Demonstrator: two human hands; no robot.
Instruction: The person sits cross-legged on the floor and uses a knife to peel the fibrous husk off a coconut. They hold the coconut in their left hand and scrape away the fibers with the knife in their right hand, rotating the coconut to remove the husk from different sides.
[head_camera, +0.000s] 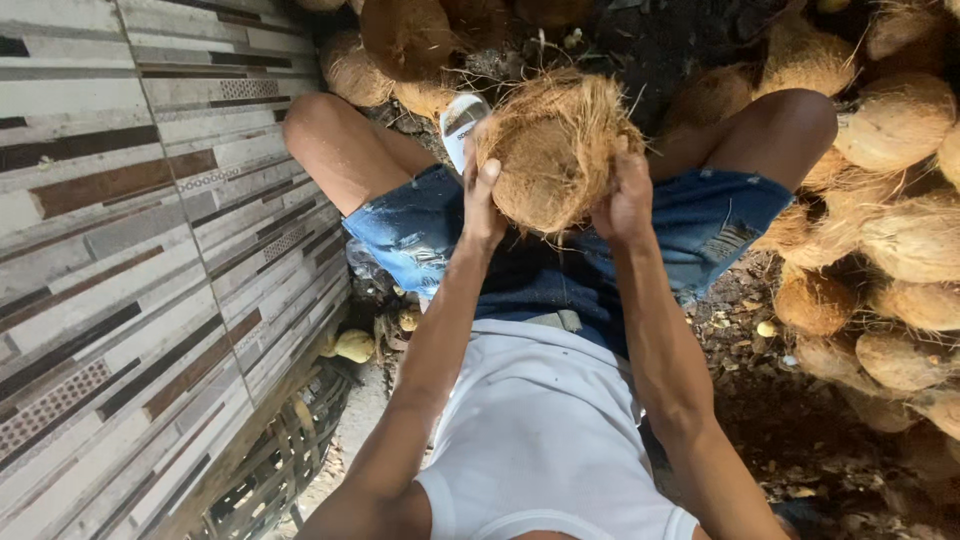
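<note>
Item: one husked coconut (552, 150), brown and fibrous, held above the lap between both knees, clear of the ground.

Left hand (481, 205): fingers pressed together, curled against the coconut's left flank, thumb up along the husk. Grip firm, in contact.

Right hand (623, 200): fingers wrapped over the coconut's right flank, knuckles toward the camera. In contact; the fingertips are hidden behind the fibre.

Metal blade (459, 125): pale, upright, showing just behind the coconut's upper left edge, close to the left hand. Whether it touches the husk cannot be told.

Clothing: torn blue denim shorts (425, 230) and a white shirt (545, 425).

Surroundings: pile of coconuts (900, 200) stacked at the right and across the top, near the right knee. Striped tiled wall (130, 250) at the left. Woven basket (285, 450) against the wall's foot, lower left. Small yellowish fruit (353, 345) on the ground beside the basket. Dark earth floor (790, 420) littered with husk scraps.
</note>
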